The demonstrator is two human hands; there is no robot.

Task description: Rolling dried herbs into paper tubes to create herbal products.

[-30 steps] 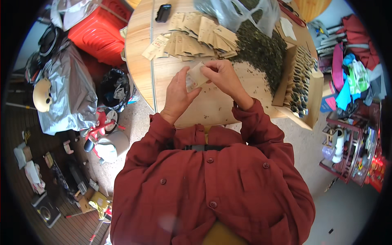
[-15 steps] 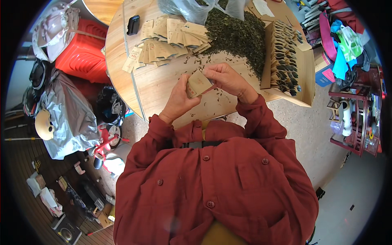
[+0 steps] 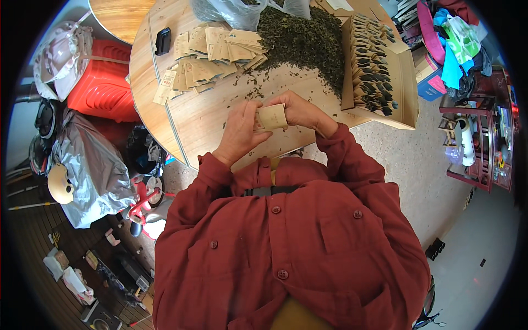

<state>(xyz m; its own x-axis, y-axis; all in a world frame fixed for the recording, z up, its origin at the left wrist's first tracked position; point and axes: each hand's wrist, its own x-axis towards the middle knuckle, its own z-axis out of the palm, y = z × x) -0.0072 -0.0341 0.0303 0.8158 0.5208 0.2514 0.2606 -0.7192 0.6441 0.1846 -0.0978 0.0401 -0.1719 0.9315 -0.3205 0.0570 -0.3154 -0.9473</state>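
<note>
Cluttered workroom, concrete floor, seen from above over a red shirt (image 3: 286,247). Round wooden desk (image 3: 209,124) fills the upper middle, pushed against a second wooden top at the upper edge.

Left of the desk: one red crate (image 3: 102,82), one silver cover (image 3: 88,159) draped over something bulky, one small red tricycle (image 3: 146,201). Right side: a metal rack (image 3: 476,143) of bottles and a heap of coloured cloth.

On the desk, largest first: one mound of dark loose leaf (image 3: 302,38), spilled from a clear bag (image 3: 231,11) at the far edge, within arm's reach. One shallow cardboard tray (image 3: 407,82) at the right, holding filled packets stood on edge in two rows; too many and too small to count. Empty tan packets (image 3: 214,52) fanned in a loose pile at the left, well over a dozen; likely kept apart from the filled ones for sorting. One black phone (image 3: 163,40) by the far left rim, clear of the leaf.

Both hands are raised just above the near desk edge, close to the chest. Left hand (image 3: 239,129) and right hand (image 3: 300,110) are together, each pinching one side of a single tan packet (image 3: 272,116), held upright between them, fingers at its top edge. Whether it is filled, I cannot tell.
</note>
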